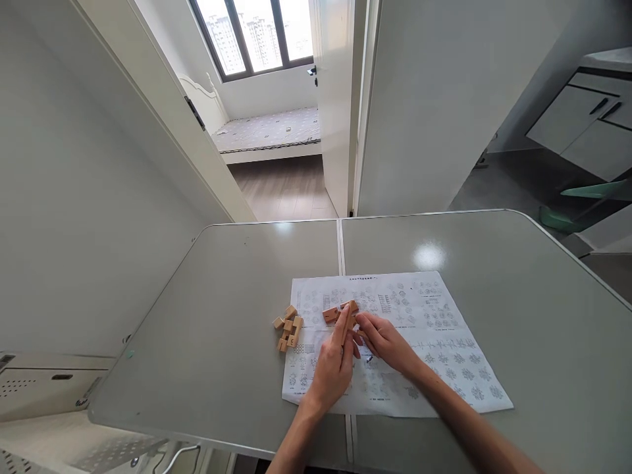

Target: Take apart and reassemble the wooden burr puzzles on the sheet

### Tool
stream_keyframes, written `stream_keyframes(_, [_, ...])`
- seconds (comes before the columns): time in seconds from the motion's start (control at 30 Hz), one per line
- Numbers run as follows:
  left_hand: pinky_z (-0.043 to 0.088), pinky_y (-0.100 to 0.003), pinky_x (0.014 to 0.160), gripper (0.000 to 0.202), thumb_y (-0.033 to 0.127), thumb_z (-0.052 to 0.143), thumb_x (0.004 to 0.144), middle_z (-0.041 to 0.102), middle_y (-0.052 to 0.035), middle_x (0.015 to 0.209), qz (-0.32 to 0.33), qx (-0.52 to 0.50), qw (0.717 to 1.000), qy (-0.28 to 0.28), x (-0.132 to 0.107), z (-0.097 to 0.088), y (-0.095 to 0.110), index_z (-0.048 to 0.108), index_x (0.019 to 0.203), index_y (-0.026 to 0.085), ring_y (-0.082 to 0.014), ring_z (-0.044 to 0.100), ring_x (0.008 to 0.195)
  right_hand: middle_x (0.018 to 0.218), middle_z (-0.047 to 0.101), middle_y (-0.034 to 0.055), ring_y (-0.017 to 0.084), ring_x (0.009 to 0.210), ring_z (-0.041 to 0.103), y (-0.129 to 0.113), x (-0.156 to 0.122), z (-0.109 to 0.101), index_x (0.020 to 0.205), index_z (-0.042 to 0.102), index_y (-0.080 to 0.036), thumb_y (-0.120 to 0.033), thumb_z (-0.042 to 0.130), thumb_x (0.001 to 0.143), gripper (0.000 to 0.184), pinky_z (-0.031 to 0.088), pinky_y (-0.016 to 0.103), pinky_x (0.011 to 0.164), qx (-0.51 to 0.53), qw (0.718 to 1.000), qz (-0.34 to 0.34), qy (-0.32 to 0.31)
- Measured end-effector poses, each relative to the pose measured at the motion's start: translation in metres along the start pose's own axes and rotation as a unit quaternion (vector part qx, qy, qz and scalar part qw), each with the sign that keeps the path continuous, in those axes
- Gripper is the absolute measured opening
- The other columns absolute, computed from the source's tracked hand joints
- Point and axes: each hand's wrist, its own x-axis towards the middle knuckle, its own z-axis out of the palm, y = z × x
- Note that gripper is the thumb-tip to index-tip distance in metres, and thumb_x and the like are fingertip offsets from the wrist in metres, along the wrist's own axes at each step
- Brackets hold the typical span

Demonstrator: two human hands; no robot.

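Observation:
My left hand (336,365) is closed around a small cluster of notched wooden puzzle blocks (330,315), its index finger lying along the top. From the right, my right hand (385,339) pinches at the same cluster's near right side. Much of the cluster is hidden by my fingers. Beneath both hands is a white instruction sheet (444,336) printed with rows of small line diagrams. Left of my left hand, a pile of loose light wooden blocks (291,327) lies partly on the sheet's left edge and partly on the table.
The grey table (222,316) has a seam down its middle and a raised light rim. Walls stand close on the left and beyond it. An open door (338,99) shows a bed (271,130). Cabinets (582,112) are at the far right.

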Motion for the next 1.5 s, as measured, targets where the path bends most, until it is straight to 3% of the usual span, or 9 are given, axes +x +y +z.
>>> stream_keyframes(0.2, [0.056, -0.029, 0.07, 0.056, 0.036, 0.039, 0.113, 0.074, -0.0078, 0.1, 0.007, -0.01, 1.0, -0.022, 0.001, -0.004, 0.004, 0.031, 0.167, 0.027, -0.0148, 0.059, 0.069, 0.047, 0.042, -0.0084, 0.013, 0.042, 0.038, -0.003, 0.0, -0.005, 0.078, 0.051, -0.024, -0.069, 0.037, 0.108, 0.056, 0.032, 0.027, 0.049, 0.001, 1.0, 0.001, -0.026])
stream_keyframes(0.4, [0.055, -0.027, 0.065, 0.054, 0.039, 0.04, 0.113, 0.07, -0.0028, 0.083, -0.011, 0.021, 1.0, 0.015, -0.001, 0.001, -0.001, 0.036, 0.165, 0.027, -0.0146, 0.056, 0.063, 0.048, 0.044, -0.0083, 0.014, 0.042, 0.039, -0.006, 0.0, -0.001, 0.083, 0.051, -0.025, -0.071, 0.034, 0.107, 0.055, 0.032, 0.027, 0.048, 0.009, 1.0, 0.002, -0.021])
stream_keyframes(0.83, [0.056, -0.026, 0.07, 0.05, 0.034, 0.039, 0.114, 0.076, -0.0047, 0.092, 0.016, 0.044, 0.999, 0.013, -0.002, 0.002, -0.005, 0.041, 0.163, 0.027, -0.0122, 0.059, 0.063, 0.05, 0.042, -0.0092, 0.012, 0.043, 0.037, -0.001, -0.001, 0.0, 0.083, 0.05, -0.025, -0.072, 0.037, 0.106, 0.055, 0.033, 0.027, 0.048, 0.033, 0.999, 0.005, -0.027])
stream_keyframes(0.97, [0.058, -0.026, 0.071, 0.05, 0.034, 0.038, 0.114, 0.074, -0.003, 0.082, 0.014, 0.046, 0.999, 0.023, -0.002, 0.004, 0.0, 0.041, 0.163, 0.025, -0.0134, 0.06, 0.063, 0.048, 0.04, -0.01, 0.013, 0.043, 0.038, 0.0, 0.0, 0.001, 0.081, 0.048, -0.025, -0.073, 0.037, 0.105, 0.055, 0.035, 0.028, 0.048, 0.037, 0.999, 0.005, -0.03])
stream_keyframes(1.27, [0.06, -0.025, 0.063, 0.05, 0.033, 0.04, 0.113, 0.079, -0.0049, 0.086, 0.023, 0.088, 0.995, 0.043, -0.005, 0.005, -0.005, 0.043, 0.162, 0.024, -0.0124, 0.062, 0.059, 0.051, 0.049, -0.0074, 0.012, 0.043, 0.039, -0.005, 0.0, -0.001, 0.081, 0.05, -0.024, -0.07, 0.04, 0.107, 0.053, 0.034, 0.028, 0.049, 0.038, 0.998, -0.003, -0.045])
stream_keyframes(1.5, [0.064, -0.027, 0.068, 0.05, 0.032, 0.04, 0.113, 0.078, -0.0032, 0.078, 0.014, 0.108, 0.993, 0.042, -0.009, 0.005, -0.008, 0.044, 0.161, 0.021, -0.0147, 0.069, 0.061, 0.055, 0.057, -0.0044, 0.012, 0.047, 0.042, -0.009, -0.001, -0.002, 0.079, 0.051, -0.023, -0.066, 0.042, 0.108, 0.052, 0.034, 0.027, 0.049, 0.053, 0.997, -0.002, -0.064])
